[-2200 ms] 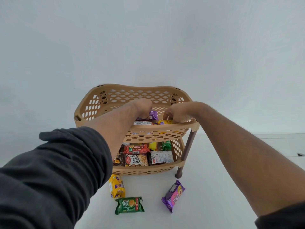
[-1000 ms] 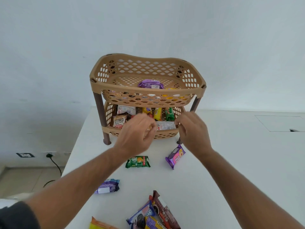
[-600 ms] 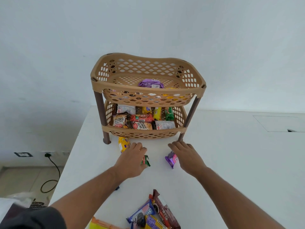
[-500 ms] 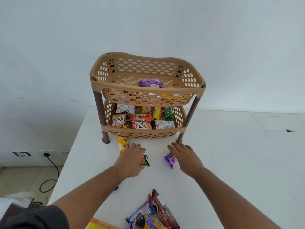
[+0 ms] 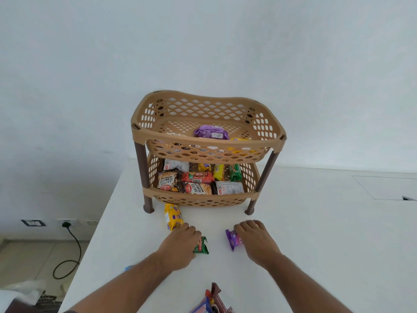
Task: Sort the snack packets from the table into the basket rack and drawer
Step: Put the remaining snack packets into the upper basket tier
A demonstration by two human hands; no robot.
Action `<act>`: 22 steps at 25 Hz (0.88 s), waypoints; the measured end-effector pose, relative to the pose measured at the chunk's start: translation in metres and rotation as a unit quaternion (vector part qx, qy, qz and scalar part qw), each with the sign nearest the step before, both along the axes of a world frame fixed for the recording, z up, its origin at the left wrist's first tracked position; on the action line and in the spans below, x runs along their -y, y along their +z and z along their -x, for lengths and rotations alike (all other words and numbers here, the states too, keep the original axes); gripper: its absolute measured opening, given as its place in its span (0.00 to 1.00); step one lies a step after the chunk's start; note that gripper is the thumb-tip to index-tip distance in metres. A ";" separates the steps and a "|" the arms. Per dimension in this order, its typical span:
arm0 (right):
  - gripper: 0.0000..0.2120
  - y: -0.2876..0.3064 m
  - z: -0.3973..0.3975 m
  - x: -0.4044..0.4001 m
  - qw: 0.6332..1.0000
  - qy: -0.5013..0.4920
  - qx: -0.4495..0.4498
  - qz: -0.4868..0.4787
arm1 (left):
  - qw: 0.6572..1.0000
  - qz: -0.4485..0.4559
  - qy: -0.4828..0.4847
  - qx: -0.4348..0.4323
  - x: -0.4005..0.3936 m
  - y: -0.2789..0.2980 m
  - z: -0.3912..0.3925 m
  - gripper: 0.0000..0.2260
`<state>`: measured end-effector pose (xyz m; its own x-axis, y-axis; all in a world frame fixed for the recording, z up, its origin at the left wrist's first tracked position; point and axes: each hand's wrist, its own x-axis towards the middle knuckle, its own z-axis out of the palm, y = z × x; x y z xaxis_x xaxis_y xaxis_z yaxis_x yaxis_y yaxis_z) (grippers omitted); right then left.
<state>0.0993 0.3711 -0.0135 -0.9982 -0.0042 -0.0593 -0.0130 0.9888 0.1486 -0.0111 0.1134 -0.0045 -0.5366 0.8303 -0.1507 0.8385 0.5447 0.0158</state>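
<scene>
A tan two-tier basket rack (image 5: 207, 142) on brown legs stands at the back of the white table (image 5: 320, 240). Its top tier holds a purple packet (image 5: 211, 132) and others seen through the mesh; the lower tier holds several packets, among them salted peanuts (image 5: 168, 180). My left hand (image 5: 180, 245) is closed over a green packet (image 5: 202, 246) lying on the table in front of the rack. My right hand (image 5: 257, 240) is closed over a purple packet (image 5: 233, 239) beside it. A yellow packet (image 5: 172, 216) lies just beyond my left fingers.
More packets (image 5: 212, 301) lie at the near edge of the table between my forearms. A sliver of a blue packet (image 5: 127, 267) shows behind my left forearm. The table's left edge drops to a floor with a wall plug and black cable (image 5: 67, 245).
Both hands left the rack's top tier, came down to the table and settled on the green and purple packets. My head has pulled back from the rack.
</scene>
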 end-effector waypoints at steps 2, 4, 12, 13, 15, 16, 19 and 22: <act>0.20 0.006 -0.002 -0.003 1.000 0.017 0.003 0.019 | 0.999 -0.025 -0.002 0.031 0.003 0.009 -0.006 0.21; 0.17 0.021 -0.003 -0.003 0.998 0.025 0.023 0.062 | 0.996 -0.064 -0.001 0.069 0.006 0.029 -0.012 0.23; 0.17 0.180 0.009 -0.007 0.973 -0.014 0.108 0.205 | 0.970 -0.234 -0.033 0.054 0.015 0.186 -0.012 0.27; 0.18 0.205 0.010 -0.009 0.971 -0.011 0.110 0.214 | 0.967 -0.250 -0.035 0.039 0.016 0.206 -0.007 0.27; 0.17 0.252 0.012 -0.010 0.965 -0.005 0.116 0.236 | 0.957 -0.287 -0.036 0.008 0.017 0.242 0.004 0.26; 0.16 0.274 0.015 -0.011 0.964 0.004 0.111 0.241 | 0.952 -0.304 -0.034 -0.003 0.016 0.257 0.011 0.26; 0.14 0.332 0.031 -0.015 0.967 0.038 0.066 0.241 | 0.945 -0.325 -0.005 -0.034 0.005 0.295 0.043 0.26; 0.16 0.371 0.064 -0.023 0.976 0.037 -0.019 0.214 | 0.944 -0.323 0.035 -0.059 -0.012 0.322 0.093 0.25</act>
<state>0.0358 0.3943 0.3576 -0.9957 -0.0927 0.0016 -0.0895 0.9567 -0.2769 -0.1037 0.1251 0.3174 -0.5745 0.6907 0.4391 0.8177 0.5076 0.2713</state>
